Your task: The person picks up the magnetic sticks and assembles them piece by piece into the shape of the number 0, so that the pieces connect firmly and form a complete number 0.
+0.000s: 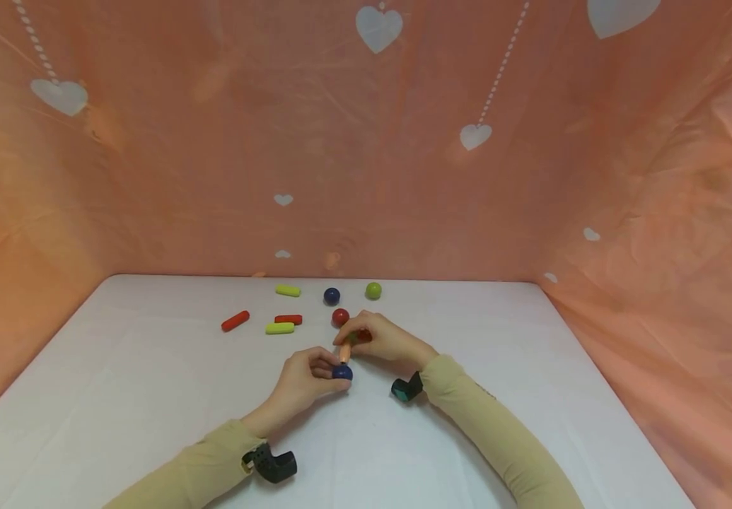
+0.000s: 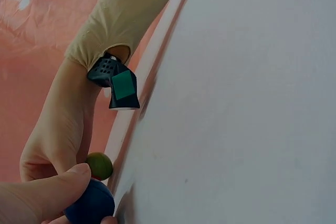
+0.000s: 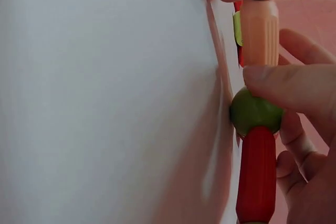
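My left hand [image 1: 302, 378] pinches a blue ball [image 1: 343, 372] between thumb and fingers, low over the middle of the table. Just beyond it, my right hand [image 1: 394, 339] grips a peach-coloured rod [image 3: 260, 30], its thumb across the rod's lower end in the right wrist view. One end of that rod meets the blue ball; at the other end sits a green ball [image 3: 254, 111]. From the green ball a red rod [image 3: 256, 174] continues in line, under the right palm. In the left wrist view the blue ball partly hides behind the left thumb.
A red ball [image 1: 340, 317] lies just past the right fingertips. Farther back are another blue ball [image 1: 332, 296] and green ball [image 1: 373, 290]. Left of these lie two yellow-green rods [image 1: 279, 328] and two red rods [image 1: 235, 321]. An orange curtain [image 1: 366, 177] encloses the white table [image 1: 149, 396].
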`<state>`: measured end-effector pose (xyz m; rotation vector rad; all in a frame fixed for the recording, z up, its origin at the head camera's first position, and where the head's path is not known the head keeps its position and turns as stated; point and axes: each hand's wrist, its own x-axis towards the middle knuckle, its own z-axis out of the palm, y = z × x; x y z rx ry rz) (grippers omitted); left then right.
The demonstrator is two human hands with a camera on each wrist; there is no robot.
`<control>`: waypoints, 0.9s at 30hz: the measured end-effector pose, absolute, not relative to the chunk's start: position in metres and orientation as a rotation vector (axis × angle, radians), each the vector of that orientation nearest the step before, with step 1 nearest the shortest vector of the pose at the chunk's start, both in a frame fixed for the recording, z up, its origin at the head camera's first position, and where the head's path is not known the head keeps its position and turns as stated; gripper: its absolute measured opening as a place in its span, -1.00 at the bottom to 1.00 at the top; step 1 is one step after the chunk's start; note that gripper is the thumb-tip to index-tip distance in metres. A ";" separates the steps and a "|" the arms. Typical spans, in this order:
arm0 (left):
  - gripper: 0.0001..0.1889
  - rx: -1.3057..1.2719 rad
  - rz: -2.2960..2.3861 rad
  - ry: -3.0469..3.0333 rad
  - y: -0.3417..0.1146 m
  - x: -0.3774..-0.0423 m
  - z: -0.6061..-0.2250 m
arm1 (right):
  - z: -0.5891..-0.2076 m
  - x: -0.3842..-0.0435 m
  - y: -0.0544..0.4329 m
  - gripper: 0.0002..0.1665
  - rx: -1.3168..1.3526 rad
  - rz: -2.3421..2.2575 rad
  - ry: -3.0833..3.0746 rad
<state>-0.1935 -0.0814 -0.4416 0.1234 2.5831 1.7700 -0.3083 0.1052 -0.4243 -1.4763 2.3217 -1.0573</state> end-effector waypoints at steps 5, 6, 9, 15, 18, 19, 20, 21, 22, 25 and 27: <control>-0.66 0.092 1.776 2.598 -0.079 -0.193 -0.441 | -0.423 -0.307 0.106 -0.72 -1.394 -1.031 2.344; -0.66 0.093 1.777 2.601 -0.078 -0.193 -0.441 | -0.423 -0.307 0.106 -0.71 -1.384 -1.030 2.345; -0.66 0.101 1.774 2.615 -0.078 -0.194 -0.441 | -0.421 -0.306 0.107 -0.70 -1.376 -1.029 2.345; -0.69 0.143 1.734 2.646 -0.078 -0.195 -0.444 | -0.422 -0.307 0.109 -0.69 -1.389 -1.021 2.342; -0.69 0.184 1.723 2.644 -0.079 -0.196 -0.443 | -0.423 -0.307 0.110 -0.71 -1.437 -1.029 2.333; -0.68 0.195 1.719 2.644 -0.080 -0.197 -0.442 | -0.423 -0.308 0.110 -0.71 -1.454 -1.035 2.329; -0.68 0.206 1.717 2.640 -0.080 -0.197 -0.441 | -0.423 -0.308 0.110 -0.71 -1.467 -1.042 2.322; -0.68 0.214 1.715 2.638 -0.081 -0.198 -0.441 | -0.423 -0.308 0.111 -0.71 -1.470 -1.045 2.321; -0.68 0.218 1.715 2.633 -0.081 -0.198 -0.440 | -0.423 -0.309 0.111 -0.71 -1.467 -1.044 2.324; -0.67 0.222 1.705 2.630 -0.082 -0.200 -0.439 | -0.423 -0.309 0.112 -0.70 -1.429 -1.038 2.339; -0.68 0.224 1.701 2.631 -0.083 -0.200 -0.439 | -0.422 -0.309 0.112 -0.68 -1.394 -1.035 2.357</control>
